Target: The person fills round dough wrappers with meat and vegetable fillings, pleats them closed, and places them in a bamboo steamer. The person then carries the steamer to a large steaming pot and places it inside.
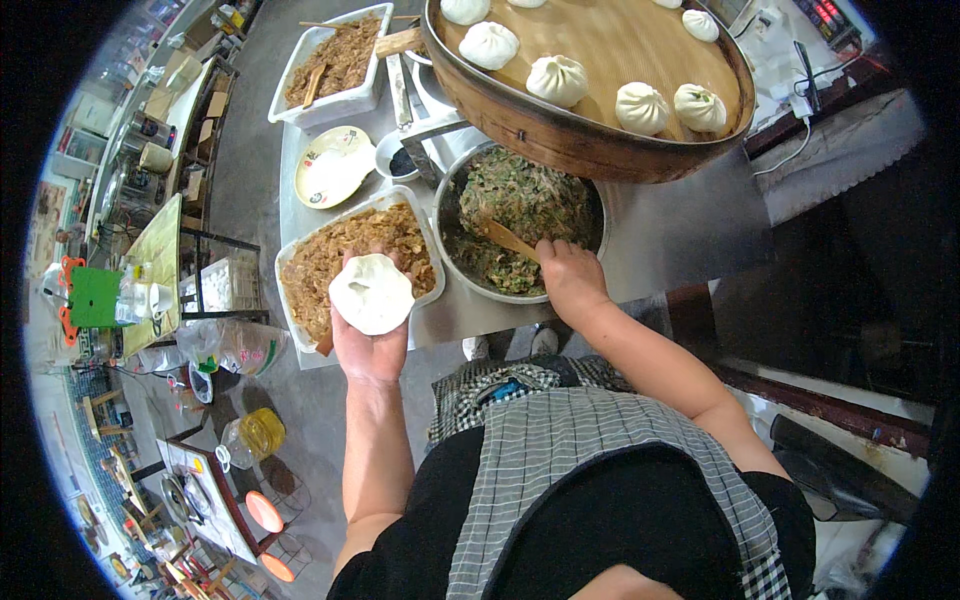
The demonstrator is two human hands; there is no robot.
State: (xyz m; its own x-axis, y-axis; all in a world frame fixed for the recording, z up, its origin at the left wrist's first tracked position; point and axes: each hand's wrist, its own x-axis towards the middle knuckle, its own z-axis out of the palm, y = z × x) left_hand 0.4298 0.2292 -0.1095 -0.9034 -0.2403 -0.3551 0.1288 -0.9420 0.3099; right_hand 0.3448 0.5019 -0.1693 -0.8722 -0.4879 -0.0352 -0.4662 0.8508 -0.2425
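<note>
On the palm of my left hand (371, 349) lies a flat round dough wrapper (372, 295), above a white plastic tub (437, 281) of brown chopped filling. My right hand (572, 279) grips the handle of a wooden spatula (510, 240), whose blade is in the green vegetable filling (517, 195) of a round metal bowl (609, 217). Beyond the bowl, a large round wooden steamer (585, 154) holds several pleated buns (558, 80) on a tan mesh liner.
Farther back are another white tub (360, 103) of brown filling, an oval plate (334, 166) with white powder and a small bowl (398, 157) of dark contents. A metal bracket (431, 142) rises near the steamer. A large oil bottle (252, 439) stands on the floor.
</note>
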